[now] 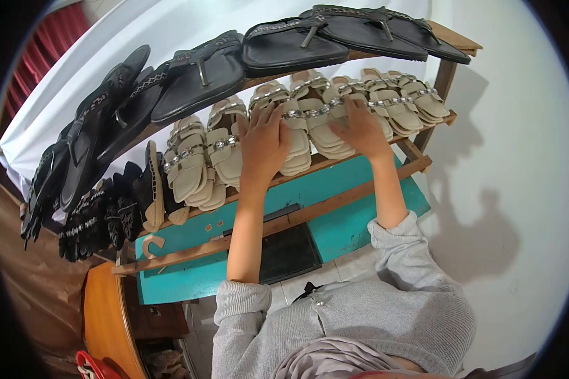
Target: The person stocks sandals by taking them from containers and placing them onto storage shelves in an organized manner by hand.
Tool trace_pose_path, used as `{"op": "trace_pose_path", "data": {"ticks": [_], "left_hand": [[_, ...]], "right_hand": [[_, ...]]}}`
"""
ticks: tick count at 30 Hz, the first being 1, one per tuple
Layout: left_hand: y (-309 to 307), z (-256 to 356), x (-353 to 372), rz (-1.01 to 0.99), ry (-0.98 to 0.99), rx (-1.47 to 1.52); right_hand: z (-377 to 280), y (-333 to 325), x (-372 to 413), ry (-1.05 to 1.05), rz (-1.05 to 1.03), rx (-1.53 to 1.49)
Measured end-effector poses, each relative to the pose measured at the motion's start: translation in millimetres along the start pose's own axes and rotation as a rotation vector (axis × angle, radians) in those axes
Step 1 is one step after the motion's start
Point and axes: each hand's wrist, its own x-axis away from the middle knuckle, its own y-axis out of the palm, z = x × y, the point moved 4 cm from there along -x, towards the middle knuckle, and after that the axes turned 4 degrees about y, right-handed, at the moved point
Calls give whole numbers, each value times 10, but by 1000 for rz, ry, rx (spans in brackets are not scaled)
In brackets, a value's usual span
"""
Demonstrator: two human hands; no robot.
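Observation:
Stacks of cream sandals [193,170] with jewelled straps stand in a row on the middle wooden shelf. My left hand [263,144] lies over the sandals near the row's centre, fingers apart and pointing to the back. Further right, my right hand [363,129] rests on another cream stack, with its thumb spread from the fingers. Between the two hands sits a stack of cream sandals [325,136]. Neither hand has a sandal lifted; the parts under the palms are hidden.
Black thong sandals [202,79] line the upper shelf. Dark shoes [123,208] and a tan-soled pair stand at the left of the middle shelf. Below are a wooden rail [335,205], a teal board [183,281] and a pink hook [152,245]. A white wall [518,170] borders the right.

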Motion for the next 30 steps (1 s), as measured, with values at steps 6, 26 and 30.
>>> {"op": "trace_pose_path", "data": {"ticks": [6, 26, 30], "left_hand": [[-407, 365, 343, 193, 78, 103], [-1675, -276, 2872, -41, -841, -400], [-2175, -295, 3585, -47, -1003, -504]], "right_hand": [[-190, -384, 167, 42, 88, -13], [-3170, 1046, 2051, -751, -777, -511], [-3859, 1093, 2616, -918, -874, -617]]}}
